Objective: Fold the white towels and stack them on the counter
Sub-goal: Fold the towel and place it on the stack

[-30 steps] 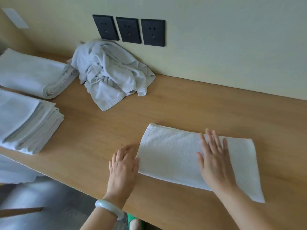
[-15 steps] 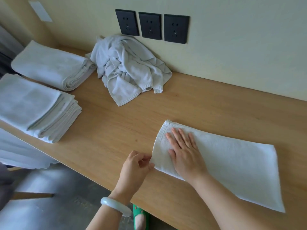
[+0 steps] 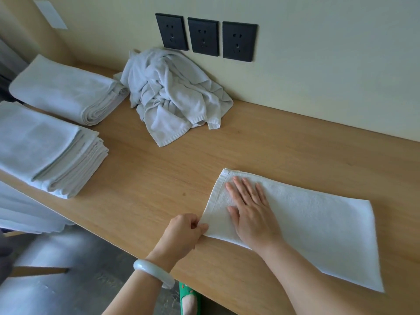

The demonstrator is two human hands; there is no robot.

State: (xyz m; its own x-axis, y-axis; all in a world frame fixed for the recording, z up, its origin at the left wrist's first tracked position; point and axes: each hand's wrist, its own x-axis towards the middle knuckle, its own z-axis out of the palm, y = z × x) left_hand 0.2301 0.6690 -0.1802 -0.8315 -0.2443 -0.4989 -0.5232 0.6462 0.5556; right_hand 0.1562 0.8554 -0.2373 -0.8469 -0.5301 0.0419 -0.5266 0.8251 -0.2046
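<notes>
Folding underway: right hand (image 3: 251, 214) flat, fingers straight, on white towel (image 3: 318, 226); left hand (image 3: 181, 233) pinches its near corner, likely to fold it across next.

Three black wall sockets (image 3: 203, 37) in a row at 12 o'clock on a cream wall (image 3: 329, 53), white rectangular plate (image 3: 50, 13) on a wood panel (image 3: 22, 28) at 11 o'clock, mottled grey floor (image 3: 68, 294) at 7 o'clock, wooden bar (image 3: 41, 271) across it, green slipper (image 3: 184, 291) at 6 o'clock
</notes>
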